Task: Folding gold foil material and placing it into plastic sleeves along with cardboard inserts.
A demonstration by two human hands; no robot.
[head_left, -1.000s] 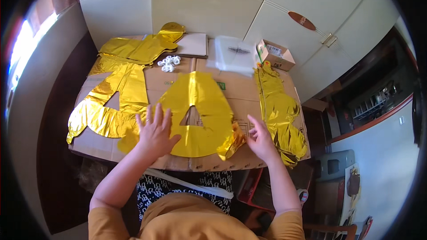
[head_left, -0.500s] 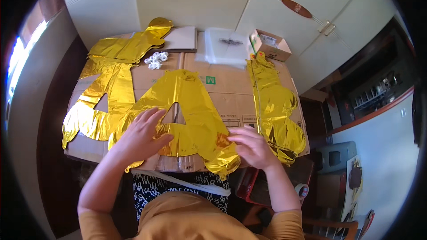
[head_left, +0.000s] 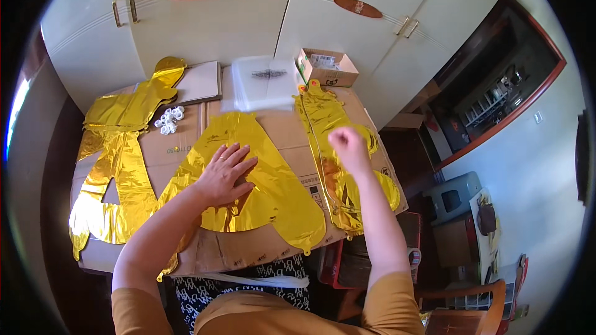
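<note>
A flat gold foil balloon [head_left: 279,180] shaped like the letter A lies in front of me on a cardboard sheet. My left hand [head_left: 227,177] rests on its middle with the fingers spread, covering part of the letter's hole. To the right lies a second gold foil balloon [head_left: 320,121], long, with rounded lobes along one side. Over that one my right hand [head_left: 349,147] is closed like a fist; whatever its fingers might hold is hidden. On the left is another gold letter balloon [head_left: 127,161], with more folded gold foil [head_left: 121,108] beyond it.
White ribbon rolls [head_left: 169,120] sit near the far left foil. Along the back are a grey-white board [head_left: 198,82], clear plastic bags [head_left: 257,90] and a small open carton [head_left: 338,75]. Cabinets [head_left: 211,25] stand behind. A wooden chair [head_left: 459,322] is at lower right.
My right hand has left the A balloon's lower right corner, moved up over the right balloon and closed. My left hand has slid farther onto the A's middle. The view has shifted.
</note>
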